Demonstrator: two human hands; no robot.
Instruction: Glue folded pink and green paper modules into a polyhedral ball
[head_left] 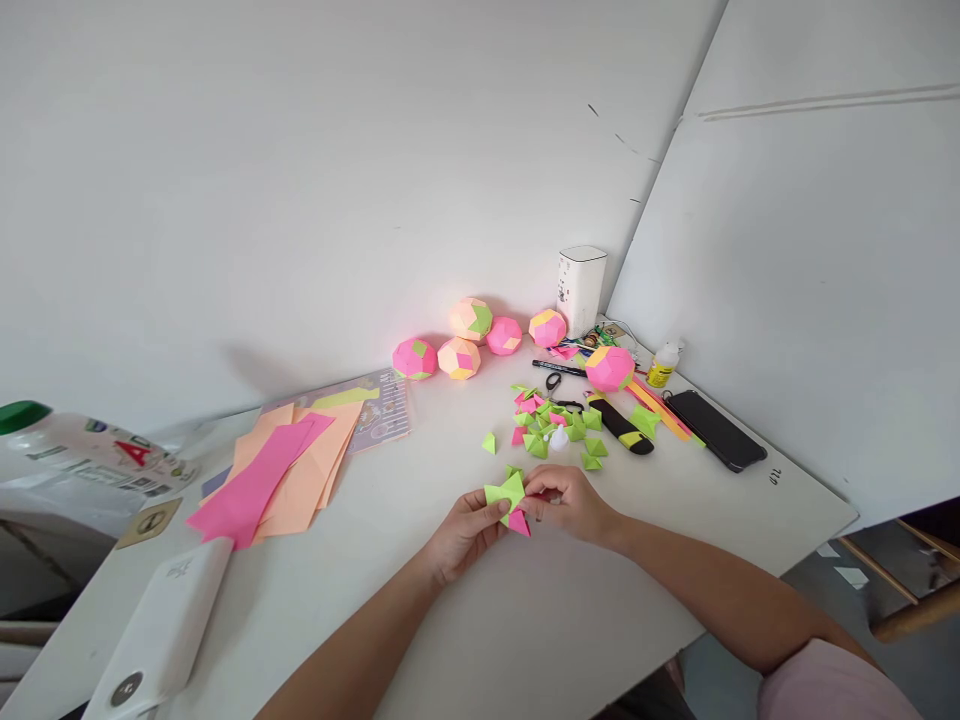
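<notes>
Both my hands meet over the white table near its middle. My left hand is closed on a folded paper assembly of green and pink pointed units. From the right, my right hand pinches the same piece with its fingertips. Just beyond my hands lies a pile of small green and pink folded paper units, and one loose green unit sits apart to the left.
Several pink, orange and green paper balls line the wall, one more further right. Pink and orange paper sheets lie left. A white box, glue bottle, black phone, black marker, white power bank and a green-capped bottle surround them.
</notes>
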